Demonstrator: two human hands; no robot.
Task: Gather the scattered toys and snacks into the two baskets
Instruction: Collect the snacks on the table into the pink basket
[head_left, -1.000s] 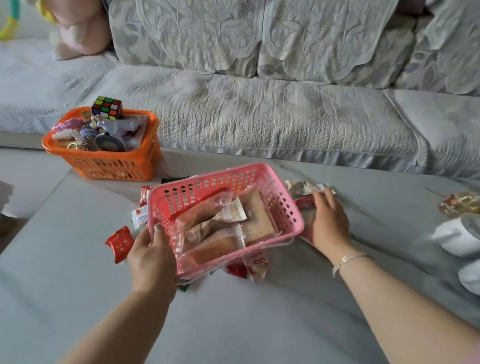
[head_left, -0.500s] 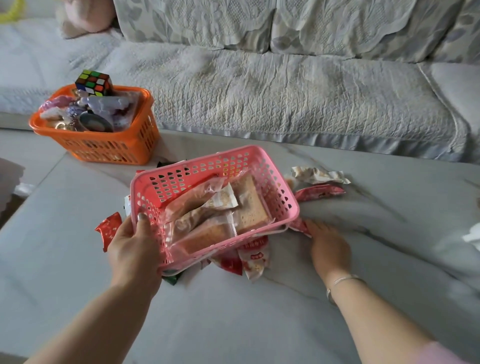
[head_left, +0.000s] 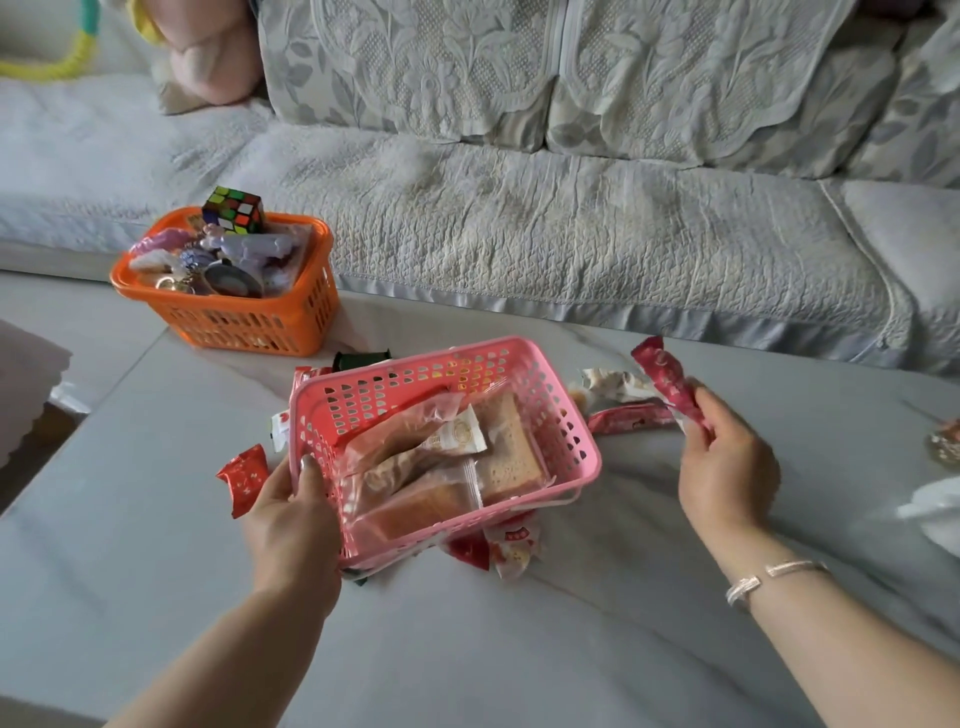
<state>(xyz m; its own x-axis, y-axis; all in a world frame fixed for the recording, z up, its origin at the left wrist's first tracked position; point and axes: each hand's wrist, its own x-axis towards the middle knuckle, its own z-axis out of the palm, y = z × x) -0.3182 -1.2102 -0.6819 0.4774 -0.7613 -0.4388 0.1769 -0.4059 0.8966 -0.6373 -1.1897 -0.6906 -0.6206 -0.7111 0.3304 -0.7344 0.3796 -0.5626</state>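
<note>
A pink basket (head_left: 563, 415) sits tilted on the grey table, holding wrapped bread slices (head_left: 436, 467). My left hand (head_left: 291, 519) grips its near left rim. My right hand (head_left: 727, 467) pinches a red snack packet (head_left: 667, 376) and holds it up to the right of the basket. More snack packets lie around the basket: a red one (head_left: 241, 478) at the left, red and white ones (head_left: 631, 415) at the right, others (head_left: 506, 548) partly under its front. An orange basket (head_left: 249, 322) at the back left holds a puzzle cube (head_left: 232, 209) and small toys.
A sofa with a pale quilted cover (head_left: 571, 234) runs along the table's far edge. A pink plush toy (head_left: 208, 52) lies on it at the back left. White objects (head_left: 935, 514) and another wrapped snack (head_left: 945, 441) sit at the table's right edge.
My right hand has lifted off the table beside the basket with a red snack packet pinched in it. My left hand has kept hold of the pink basket.
</note>
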